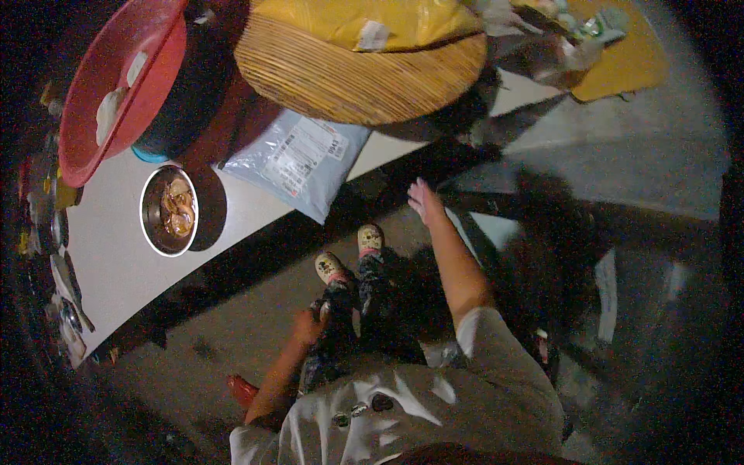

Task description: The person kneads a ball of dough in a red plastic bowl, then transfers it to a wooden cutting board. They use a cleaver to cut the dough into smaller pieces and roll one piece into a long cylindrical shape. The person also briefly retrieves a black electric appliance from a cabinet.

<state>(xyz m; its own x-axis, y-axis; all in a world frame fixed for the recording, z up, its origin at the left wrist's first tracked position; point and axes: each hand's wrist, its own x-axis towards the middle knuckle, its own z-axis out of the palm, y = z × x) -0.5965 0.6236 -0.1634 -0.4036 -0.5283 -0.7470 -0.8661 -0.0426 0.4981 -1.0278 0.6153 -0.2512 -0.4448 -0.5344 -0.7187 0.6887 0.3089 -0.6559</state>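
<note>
My right hand (pixel 424 201) is stretched forward past the table's front edge, fingers spread, with nothing seen in it. Lower and to the left, my left hand (pixel 312 325) hangs before my dark trousers. A small dark, partly shiny shape (pixel 319 310) shows at its fingers; blur and dim light hide whether it is held. On the white table (pixel 244 218), a grey plastic mailing bag (pixel 302 160) with a printed label overhangs the front edge. Left of it stands a white-rimmed bowl (pixel 169 210) with pale brown pieces, perhaps food, in it.
A round slatted wooden board (pixel 360 87) stands at the back, a yellow bag (pixel 372 20) on top. A tilted red plastic basin (pixel 122 99) rises at the back left. Clutter (pixel 67 302) lines the left edge. My clogs (pixel 331 267) are on the floor.
</note>
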